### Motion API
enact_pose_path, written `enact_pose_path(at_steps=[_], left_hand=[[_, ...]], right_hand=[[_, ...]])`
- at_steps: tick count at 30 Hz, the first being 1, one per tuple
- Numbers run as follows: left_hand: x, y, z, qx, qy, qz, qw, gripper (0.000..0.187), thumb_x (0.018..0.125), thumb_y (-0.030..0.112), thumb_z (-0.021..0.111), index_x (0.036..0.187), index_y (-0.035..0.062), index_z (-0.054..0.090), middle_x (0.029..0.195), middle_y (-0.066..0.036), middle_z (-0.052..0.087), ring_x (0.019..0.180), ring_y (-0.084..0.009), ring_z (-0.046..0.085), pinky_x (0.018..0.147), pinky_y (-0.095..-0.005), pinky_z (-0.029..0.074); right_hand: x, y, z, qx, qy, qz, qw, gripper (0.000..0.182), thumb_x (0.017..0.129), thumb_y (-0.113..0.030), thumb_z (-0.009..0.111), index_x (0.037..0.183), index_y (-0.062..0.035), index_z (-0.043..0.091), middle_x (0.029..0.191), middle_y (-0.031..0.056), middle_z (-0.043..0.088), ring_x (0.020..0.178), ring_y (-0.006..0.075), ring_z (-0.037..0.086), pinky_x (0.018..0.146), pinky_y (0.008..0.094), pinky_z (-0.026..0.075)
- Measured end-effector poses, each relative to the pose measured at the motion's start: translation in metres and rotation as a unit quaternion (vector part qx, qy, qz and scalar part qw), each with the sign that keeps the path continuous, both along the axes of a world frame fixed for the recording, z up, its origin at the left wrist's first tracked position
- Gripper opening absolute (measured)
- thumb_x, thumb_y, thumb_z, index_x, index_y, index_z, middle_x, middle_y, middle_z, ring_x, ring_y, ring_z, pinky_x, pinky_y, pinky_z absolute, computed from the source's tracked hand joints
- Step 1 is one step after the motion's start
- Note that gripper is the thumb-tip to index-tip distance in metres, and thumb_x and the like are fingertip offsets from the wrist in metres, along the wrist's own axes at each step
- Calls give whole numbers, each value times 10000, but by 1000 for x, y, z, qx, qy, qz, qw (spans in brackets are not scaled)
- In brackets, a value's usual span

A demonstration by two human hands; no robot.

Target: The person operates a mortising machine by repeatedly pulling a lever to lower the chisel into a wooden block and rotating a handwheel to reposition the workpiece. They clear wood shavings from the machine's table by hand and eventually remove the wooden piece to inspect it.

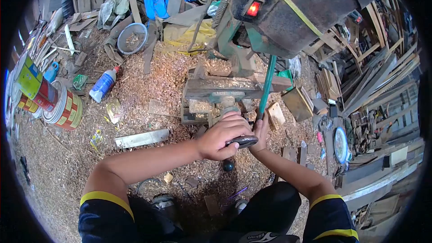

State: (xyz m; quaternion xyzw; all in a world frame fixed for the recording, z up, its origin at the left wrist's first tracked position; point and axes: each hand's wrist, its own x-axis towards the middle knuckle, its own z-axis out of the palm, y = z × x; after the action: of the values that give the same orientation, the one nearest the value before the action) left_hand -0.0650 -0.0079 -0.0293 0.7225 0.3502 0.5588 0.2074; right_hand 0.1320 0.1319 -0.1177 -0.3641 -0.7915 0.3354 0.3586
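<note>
My left hand [225, 136] is closed round the rim of a dark handwheel [243, 141], seen nearly edge-on in front of the machine. Just right of it, my right hand [261, 131] has its thumb and fingers about the dark lower end of a green lever [268, 83]. That lever slants down from the machine [306, 11]. Beyond my hands, a vise-like table [225, 95] carries a long wooden piece [216, 84] strewn with chips. A dark ball knob [228, 165] shows below my left hand.
A red-lit switch [253, 8] glows on the machine. Wood chips cover the floor [148, 85]. At left stand paint buckets [67, 112], a blue-and-white bottle [103, 84] and a basin [132, 38]. A pale board [142, 138] lies nearer. Stacked boards [378, 90] line the right.
</note>
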Motion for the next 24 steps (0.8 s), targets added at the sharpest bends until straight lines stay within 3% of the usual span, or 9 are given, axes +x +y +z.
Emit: enact_pose_path(at_steps=[2, 6, 10, 16, 17, 18, 20, 21, 24], left_hand=[[2, 1, -2, 0, -3, 0, 1000, 469, 732, 189, 514, 1147, 37, 670, 1153, -165, 664, 1153, -356, 605, 1132, -531, 347], [3, 1, -3, 20, -12, 2, 1000, 417, 862, 281, 504, 1136, 9, 660, 1136, -177, 665, 1117, -368, 614, 1116, -529, 357], [3, 2, -1, 50, -8, 5, 999, 490, 987, 401, 441, 1119, -21, 650, 1107, -193, 663, 1060, -380, 623, 1092, -534, 366], [2, -17, 9, 21, 59, 42, 997, 454, 968, 300, 451, 1238, -10, 645, 1283, -186, 590, 1274, -382, 518, 1132, -503, 347], [3, -19, 9, 12, 77, 63, 995, 447, 959, 285, 462, 1248, -3, 645, 1306, -182, 584, 1299, -381, 504, 1147, -502, 338], [3, -21, 13, 4, 95, 85, 992, 442, 949, 271, 473, 1257, 5, 646, 1329, -178, 578, 1323, -381, 490, 1161, -501, 329], [2, -28, 19, -1, 104, 75, 992, 422, 961, 235, 472, 1274, 8, 641, 1376, -181, 567, 1355, -388, 471, 1186, -497, 312], [4, -30, 21, -7, 103, 77, 992, 413, 972, 225, 467, 1278, 7, 637, 1394, -181, 564, 1370, -388, 464, 1194, -498, 306], [5, -34, 21, -13, 106, 86, 991, 393, 997, 210, 458, 1287, 5, 626, 1422, -182, 559, 1392, -389, 458, 1205, -496, 298]], right_hand=[[1, 4, -9, -5, -5, 4, 1000, 694, 1122, -501, 327, 1595, 6, 295, 1516, 241, 444, 1397, 372, 457, 1166, 452, 350], [-5, 6, -39, -15, 82, 18, 996, 599, 1106, -299, 418, 1624, -39, 266, 1557, 188, 406, 1436, 303, 424, 1186, 399, 352], [-7, 6, -45, -7, 152, 31, 988, 607, 1094, -147, 487, 1645, -72, 245, 1587, 147, 377, 1464, 251, 400, 1200, 359, 353], [4, -20, 28, -18, 43, 14, 999, 646, 1128, -372, 427, 1610, 22, 256, 1537, 286, 444, 1425, 413, 462, 1173, 449, 370], [12, -24, 45, -36, -1, 10, 999, 710, 1066, -243, 567, 1621, 22, 212, 1549, 305, 413, 1428, 437, 447, 1171, 467, 369], [19, -28, 62, -30, 2, 10, 999, 710, 1066, -243, 567, 1621, 22, 212, 1549, 305, 413, 1428, 437, 447, 1171, 467, 369], [35, -36, 90, 45, -58, 27, 997, 833, 964, -152, 672, 1624, 26, 196, 1558, 331, 382, 1434, 456, 430, 1190, 479, 349], [43, -36, 107, 50, -92, 27, 994, 926, 911, -79, 689, 1659, -17, 147, 1666, 289, 249, 1573, 395, 238, 1272, 427, 213], [61, -51, 185, 91, -161, 24, 982, 991, 852, -2, 653, 1673, -29, 98, 1701, 291, 174, 1607, 400, 131, 1287, 428, 169]])
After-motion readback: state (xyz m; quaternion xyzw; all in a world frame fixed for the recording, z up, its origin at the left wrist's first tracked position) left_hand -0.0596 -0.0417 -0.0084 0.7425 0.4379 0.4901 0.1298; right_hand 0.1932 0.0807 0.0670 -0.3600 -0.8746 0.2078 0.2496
